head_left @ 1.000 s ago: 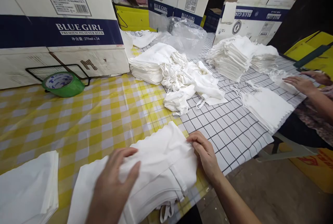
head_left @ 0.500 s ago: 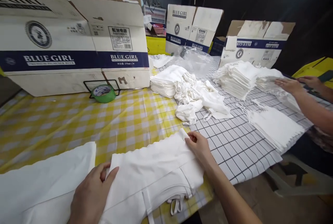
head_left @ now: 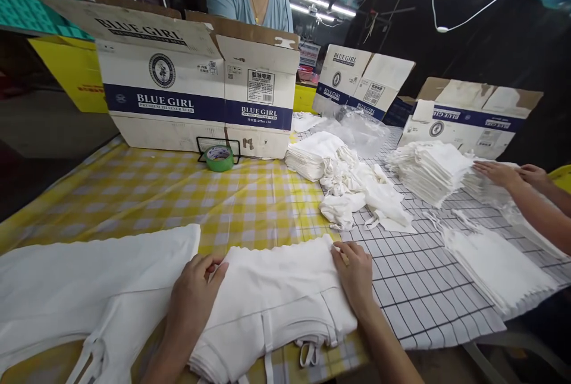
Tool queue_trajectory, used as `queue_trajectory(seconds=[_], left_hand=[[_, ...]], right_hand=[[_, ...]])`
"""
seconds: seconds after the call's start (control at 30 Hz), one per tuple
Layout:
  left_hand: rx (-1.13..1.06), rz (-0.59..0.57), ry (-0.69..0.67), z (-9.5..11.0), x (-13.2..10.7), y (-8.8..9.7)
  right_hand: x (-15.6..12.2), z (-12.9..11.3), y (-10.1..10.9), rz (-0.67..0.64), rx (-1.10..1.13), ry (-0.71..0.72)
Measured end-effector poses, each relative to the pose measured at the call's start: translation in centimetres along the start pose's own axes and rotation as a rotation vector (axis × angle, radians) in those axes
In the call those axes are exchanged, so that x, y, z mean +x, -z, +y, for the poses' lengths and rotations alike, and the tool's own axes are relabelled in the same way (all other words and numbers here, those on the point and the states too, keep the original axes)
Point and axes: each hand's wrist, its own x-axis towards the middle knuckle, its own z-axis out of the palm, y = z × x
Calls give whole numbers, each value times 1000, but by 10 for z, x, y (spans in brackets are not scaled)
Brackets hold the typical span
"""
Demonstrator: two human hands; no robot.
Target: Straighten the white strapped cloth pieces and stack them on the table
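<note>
A white strappy camisole (head_left: 276, 277) lies flat on a pile of similar ones in front of me, its scalloped hem facing away and thin straps hanging toward the near table edge. My left hand (head_left: 196, 289) pinches its far left corner between thumb and fingers. At the far right corner my right hand (head_left: 354, 274) has its fingers closed on the same edge. Left of my left hand, another white camisole (head_left: 147, 265) is spread out, with its straps toward me. Layers underneath the piled camisole show only at the near side.
A green tape roll (head_left: 219, 159) sits in front of a large beer carton (head_left: 196, 128). Folded white garments (head_left: 312, 155) and a loose heap (head_left: 383, 200) lie beyond my right hand. Another person's hands (head_left: 499, 175) work at the right, near a further stack (head_left: 428, 170).
My view has shifted left and up, showing more of the spread camisole and a person behind the carton. Both hands stay at the same corners of the piled camisole.
</note>
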Motion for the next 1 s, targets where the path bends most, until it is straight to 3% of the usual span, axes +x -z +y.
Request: queue_trajectory(seconds=[0.17,0.27,0.4,0.73,1.0], left_hand=[[-300,-58,116,7,-2,5],[-571,-116,161,7,-2,5],[-804,-188,181,9,-4,6],[-984,-239,216,39,-14,23],[-1072,-267,234,34,-17,22]], right_hand=[[5,6,-5,-53,148,-165],[7,2,-5,-95,217,-187],[6,-7,-3,-46,227,-174],[10,2,-7,-50,268,-199],[5,-6,-3,9,315,-164]])
